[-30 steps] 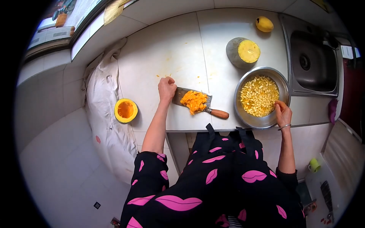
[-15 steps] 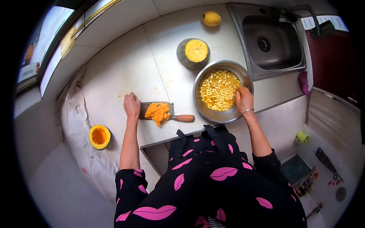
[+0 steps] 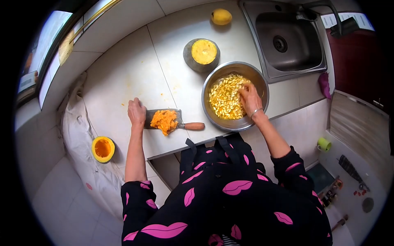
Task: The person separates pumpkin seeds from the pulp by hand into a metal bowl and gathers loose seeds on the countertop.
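Note:
A metal bowl [image 3: 207, 117] holds many pale seeds [image 3: 225, 98] in yellowish liquid. My right hand [image 3: 251, 99] reaches into the bowl, its curled fingertips among the seeds; what they hold, if anything, is hidden. Left of the bowl lies a cleaver [image 3: 193, 126] with a wooden handle, and orange pumpkin pulp [image 3: 164, 121] is heaped on its blade. My left hand [image 3: 136, 112] rests with curled fingers on the counter at the blade's left end; its fingertips cannot be made out. A hollowed pumpkin piece [image 3: 102, 149] stands farther left.
On the counter [image 3: 123, 82], a cut grey-skinned pumpkin [image 3: 204, 52] stands behind the bowl, with a yellow fruit [image 3: 221, 17] beyond it. The sink [image 3: 287, 43] is at the back right, a purple item [image 3: 324, 85] beside it. White cloth [image 3: 88, 164] covers the left edge.
My right hand has moved from the bowl's right rim inward among the seeds. The view has shifted right, so the counter items appear farther left. My left hand stays beside the blade.

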The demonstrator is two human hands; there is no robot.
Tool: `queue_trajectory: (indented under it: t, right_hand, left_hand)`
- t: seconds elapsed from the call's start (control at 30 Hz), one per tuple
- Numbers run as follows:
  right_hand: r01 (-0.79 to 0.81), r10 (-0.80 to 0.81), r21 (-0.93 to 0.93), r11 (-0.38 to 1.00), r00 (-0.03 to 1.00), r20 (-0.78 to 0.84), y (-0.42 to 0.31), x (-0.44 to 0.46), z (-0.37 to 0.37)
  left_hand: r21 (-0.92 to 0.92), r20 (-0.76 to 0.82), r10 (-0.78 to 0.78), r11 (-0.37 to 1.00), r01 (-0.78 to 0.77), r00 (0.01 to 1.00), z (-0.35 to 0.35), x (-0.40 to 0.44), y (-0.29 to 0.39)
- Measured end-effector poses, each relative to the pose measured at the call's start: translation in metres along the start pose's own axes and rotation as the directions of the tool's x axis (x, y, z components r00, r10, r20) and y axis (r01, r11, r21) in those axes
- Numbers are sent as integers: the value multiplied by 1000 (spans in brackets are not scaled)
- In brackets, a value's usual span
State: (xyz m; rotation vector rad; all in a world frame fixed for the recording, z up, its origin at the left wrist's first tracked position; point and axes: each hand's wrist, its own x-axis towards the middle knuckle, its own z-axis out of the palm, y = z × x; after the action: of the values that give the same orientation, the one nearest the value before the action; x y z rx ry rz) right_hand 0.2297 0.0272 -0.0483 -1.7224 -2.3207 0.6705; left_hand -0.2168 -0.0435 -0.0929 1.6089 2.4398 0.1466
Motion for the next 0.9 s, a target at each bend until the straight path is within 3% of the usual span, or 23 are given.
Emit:
queue_trajectory:
  t: [0.03, 0.17, 0.27, 0.3, 0.4, 0.43, 0.53, 0.57, 0.67, 0.73, 0.8, 0.9]
  right_hand:
    - [-72, 76, 46, 996, 994, -84, -5, 9, 1]
    - [48, -57, 95, 994, 994, 93, -17, 13, 30]
    - [-20, -5, 115, 993, 977, 212, -9, 3, 25]
    - [-118, 80, 248, 962, 984, 158, -4, 0, 20]
    - [-375, 308, 371, 850, 924, 227, 0, -1, -14]
    - [-379, 307, 288, 879, 914, 266, 6, -1, -18]
    - [-146, 128, 145, 979, 984, 127, 9, -8, -20]
    - [131, -135, -91, 987, 990, -29, 8, -11, -20]
    - [242, -242, -32, 970, 970, -12, -16, -19, -14]
    - [166, -198, 129, 978, 934, 296, -27, -31, 6]
    - [196, -227, 127, 972, 922, 313, -33, -39, 26]
    - [103, -76, -55, 993, 931, 357, -34, -36, 40]
  left_hand:
    - [-11, 5, 1, 1000, -1, 1000, -1, 0, 0]
    - [-20, 8, 18, 1000, -18, 1000, -1, 0, 0]
    - [-8, 20, 23, 1000, -23, 1000, -1, -1, 2]
    - [-11, 13, 31, 999, -31, 999, -1, -1, 2]
    - [-20, 1, 50, 999, -50, 999, -1, -2, 3]
    - [-19, -1, 54, 998, -54, 999, -1, -2, 3]
    - [-13, 16, 63, 998, -63, 998, -5, -1, 5]
    - [-8, 29, 65, 998, -64, 997, -6, -1, 6]
    - [-19, 33, 67, 998, -66, 997, -6, 0, 6]
    - [-18, 35, 61, 998, -60, 998, -6, 0, 5]
    - [-29, 29, 56, 998, -55, 998, -5, 1, 5]
    - [-45, 21, 39, 998, -38, 999, -5, 1, 4]
